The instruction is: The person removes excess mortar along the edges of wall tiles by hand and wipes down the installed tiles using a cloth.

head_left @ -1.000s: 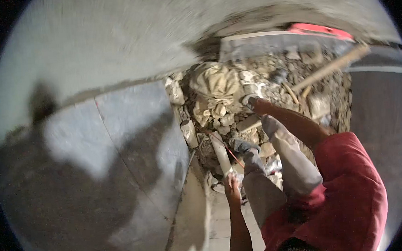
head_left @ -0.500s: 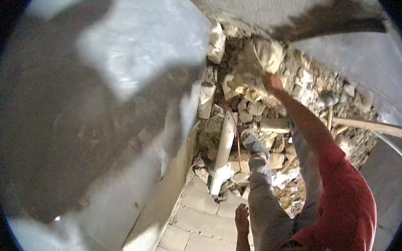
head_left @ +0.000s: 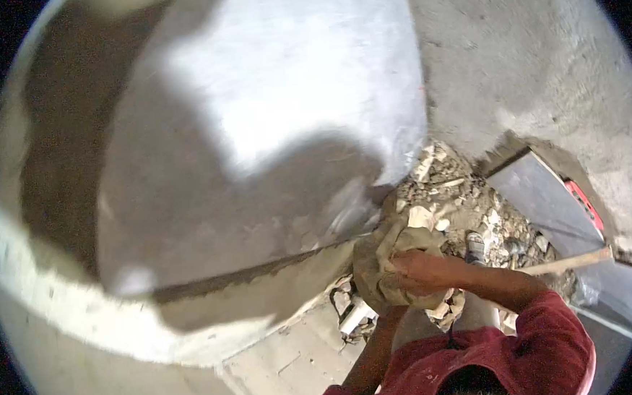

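Observation:
Close in front of my body is a lumpy, dusty grey-brown bundle that looks like a sack. My right hand lies over its near right side, with the fingers curled onto it. From below, my left hand reaches the same bundle; its fingers are mostly hidden behind it. What the bundle contains, if anything, does not show. Beyond it spreads a heap of broken rubble, and one shoe stands among the pieces.
A pale wall rises on the left above a ledge. A long wooden handle lies across the rubble at right. Farther right are a grey panel and a red object. Paving and a white pipe are at lower left.
My right hand has come back from the rubble toward my body, with the bundle now held close. My left hand has risen to meet it. The view has shifted toward the wall.

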Action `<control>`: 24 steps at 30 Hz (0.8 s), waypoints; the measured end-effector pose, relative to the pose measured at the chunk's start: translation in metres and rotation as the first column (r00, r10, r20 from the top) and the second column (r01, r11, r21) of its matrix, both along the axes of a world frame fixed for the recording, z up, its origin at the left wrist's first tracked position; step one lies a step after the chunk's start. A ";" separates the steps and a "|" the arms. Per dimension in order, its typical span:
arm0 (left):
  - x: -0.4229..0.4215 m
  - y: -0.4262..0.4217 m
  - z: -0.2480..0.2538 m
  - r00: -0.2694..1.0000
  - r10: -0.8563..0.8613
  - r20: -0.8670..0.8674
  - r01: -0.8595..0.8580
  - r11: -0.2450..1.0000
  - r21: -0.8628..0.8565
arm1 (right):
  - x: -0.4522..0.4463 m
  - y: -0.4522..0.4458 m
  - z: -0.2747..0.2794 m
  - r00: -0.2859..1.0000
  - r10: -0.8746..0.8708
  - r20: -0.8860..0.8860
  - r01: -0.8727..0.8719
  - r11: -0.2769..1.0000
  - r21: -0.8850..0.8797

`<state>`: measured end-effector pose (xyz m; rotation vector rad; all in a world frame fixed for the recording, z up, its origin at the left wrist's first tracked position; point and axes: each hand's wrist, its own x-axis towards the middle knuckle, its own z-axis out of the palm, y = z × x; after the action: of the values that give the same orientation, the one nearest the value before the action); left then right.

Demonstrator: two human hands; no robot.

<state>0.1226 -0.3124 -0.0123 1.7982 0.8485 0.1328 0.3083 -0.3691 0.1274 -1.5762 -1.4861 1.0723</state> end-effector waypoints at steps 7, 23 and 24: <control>-0.036 0.024 0.037 0.796 0.588 0.147 -0.539 0.798 -0.270 | 0.015 0.015 0.118 0.992 0.045 0.115 -0.087 0.914 0.396; 0.187 0.164 0.294 0.541 0.497 0.679 -0.841 0.305 0.447 | 0.227 -0.209 -0.035 0.810 -0.434 0.395 0.350 0.898 0.268; 0.209 0.160 0.301 0.598 0.453 0.661 -0.801 0.315 0.509 | 0.231 -0.220 -0.024 0.836 -0.429 0.342 0.429 0.900 0.079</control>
<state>0.3321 -0.1528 0.2892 1.9301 1.2870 1.6285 0.5398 -0.5890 0.1037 -2.0586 -1.2489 0.5489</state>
